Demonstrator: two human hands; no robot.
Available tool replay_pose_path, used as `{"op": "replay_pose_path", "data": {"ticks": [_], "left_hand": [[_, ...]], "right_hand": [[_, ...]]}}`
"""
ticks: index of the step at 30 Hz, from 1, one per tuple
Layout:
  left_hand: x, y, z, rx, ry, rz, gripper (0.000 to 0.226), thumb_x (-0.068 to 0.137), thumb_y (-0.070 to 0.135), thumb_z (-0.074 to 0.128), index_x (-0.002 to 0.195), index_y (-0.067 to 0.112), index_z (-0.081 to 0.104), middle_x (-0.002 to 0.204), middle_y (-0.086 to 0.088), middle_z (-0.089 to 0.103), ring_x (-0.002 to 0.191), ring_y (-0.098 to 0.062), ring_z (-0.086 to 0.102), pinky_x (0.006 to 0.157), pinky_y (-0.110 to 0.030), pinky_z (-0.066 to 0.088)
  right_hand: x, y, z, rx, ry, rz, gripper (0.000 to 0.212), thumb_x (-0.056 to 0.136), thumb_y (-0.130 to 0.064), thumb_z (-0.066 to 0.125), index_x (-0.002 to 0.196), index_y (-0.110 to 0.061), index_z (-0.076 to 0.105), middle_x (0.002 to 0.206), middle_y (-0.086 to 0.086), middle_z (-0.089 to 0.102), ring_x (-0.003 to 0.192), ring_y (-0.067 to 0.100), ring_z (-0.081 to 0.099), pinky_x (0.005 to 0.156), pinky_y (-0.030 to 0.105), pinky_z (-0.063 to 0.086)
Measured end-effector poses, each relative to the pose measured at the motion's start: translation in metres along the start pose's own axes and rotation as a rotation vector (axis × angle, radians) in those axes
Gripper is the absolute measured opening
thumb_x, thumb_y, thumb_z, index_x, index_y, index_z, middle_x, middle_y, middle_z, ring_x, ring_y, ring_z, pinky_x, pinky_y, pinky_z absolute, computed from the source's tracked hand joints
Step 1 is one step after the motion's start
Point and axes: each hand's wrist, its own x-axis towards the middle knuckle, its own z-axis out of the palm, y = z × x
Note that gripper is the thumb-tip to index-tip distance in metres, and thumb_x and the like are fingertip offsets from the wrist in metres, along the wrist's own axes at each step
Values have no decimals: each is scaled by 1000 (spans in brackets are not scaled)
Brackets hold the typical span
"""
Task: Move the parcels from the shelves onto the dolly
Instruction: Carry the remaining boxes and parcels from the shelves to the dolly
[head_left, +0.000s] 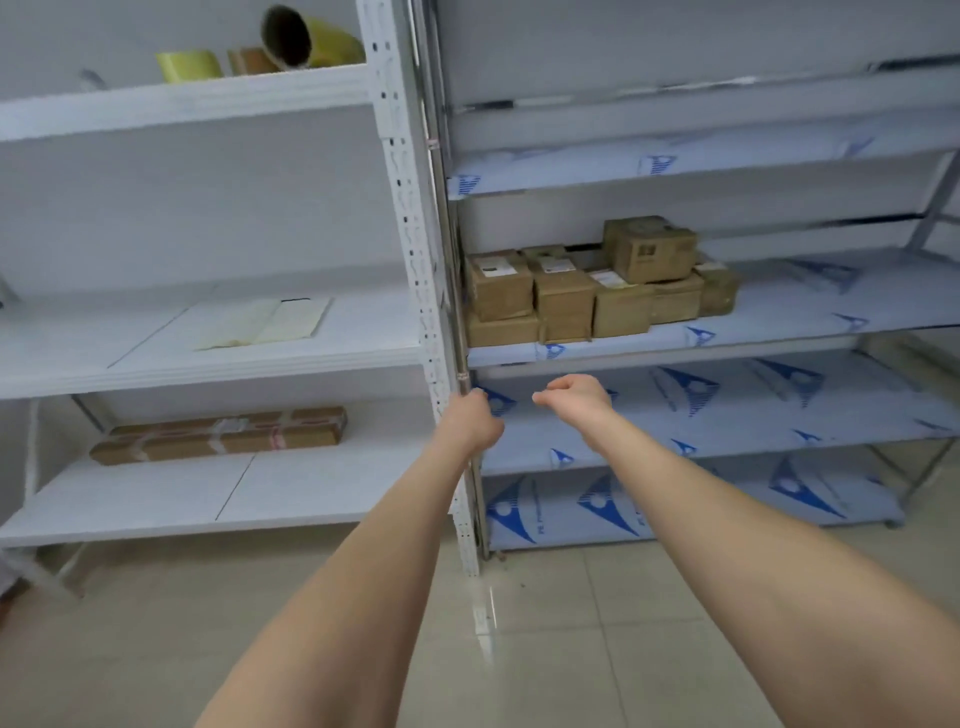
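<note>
Arms (727, 525) outstretched, hands (470, 422) (575, 402) loosely curled

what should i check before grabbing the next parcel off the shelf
1. right hand free: ok, holds nothing
2. left hand free: cannot tell, it is at the steel post
3. stacked parcels unobstructed on the steel shelf: ok
4. top parcel has nothing on it: ok
5. dolly located: not ok, not in view
</note>
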Motion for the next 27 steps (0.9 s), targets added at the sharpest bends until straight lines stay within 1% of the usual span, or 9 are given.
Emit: {"op": "replay_pose_path", "data": {"ticks": [3,5,8,11,13,16,20,24,27], "left_hand": [[16,62,18,39,2,40,43,91,22,54,128,2,46,135,-21,43,120,-32,47,95,-38,43],[25,98,28,51,-1,69,46,92,24,54,131,3,44,138,-21,40,120,-33,47,96,-38,43],[45,144,40,70,-13,115,47,95,21,50,137,4,39,139,-19,36,119,-32,49,96,-36,42],[70,186,48,84,-7,158,46,94,17,48,138,6,39,138,-19,37,121,-32,46,96,-36,41],[91,211,54,89,-6,164,46,94,18,49,138,6,39,138,-19,36,123,-33,44,99,-38,40],[128,245,63,93,-4,172,48,94,20,50,138,5,38,140,-19,37,126,-32,42,99,-39,40],[191,286,75,65,-9,178,52,94,17,49,142,3,35,146,-22,28,129,-33,41,101,-38,38],[262,321,82,50,15,170,51,94,15,49,141,2,35,147,-23,29,131,-31,40,102,-37,38],[313,338,85,34,40,161,50,94,19,49,141,5,37,147,-20,33,130,-30,40,103,-35,38]], "right_hand": [[15,18,-57,8,36,4,34,88,-28,69,119,-13,63,124,5,62,115,24,56,87,29,43],[26,28,-90,14,57,8,29,88,-29,69,113,-15,64,122,5,63,112,24,57,87,30,44],[43,37,-135,33,93,23,26,89,-28,68,111,-14,64,120,5,63,112,23,56,86,29,42],[67,46,-173,70,115,19,24,89,-24,68,110,-14,64,117,6,63,100,19,54,82,27,40],[89,51,-196,82,137,21,31,88,-24,69,117,-14,64,123,6,62,108,21,55,83,27,40],[128,57,-225,88,180,34,38,87,-27,70,122,-14,63,128,7,60,119,25,54,93,31,42],[190,60,-257,73,186,22,42,87,-26,70,125,-10,60,129,9,60,119,27,55,100,35,44],[262,51,-284,22,170,-4,35,89,-23,68,120,-8,64,127,10,62,117,27,56,93,31,44],[312,43,-301,13,167,-18,45,88,-27,69,128,-9,59,133,7,58,121,26,53,98,33,44]]}}
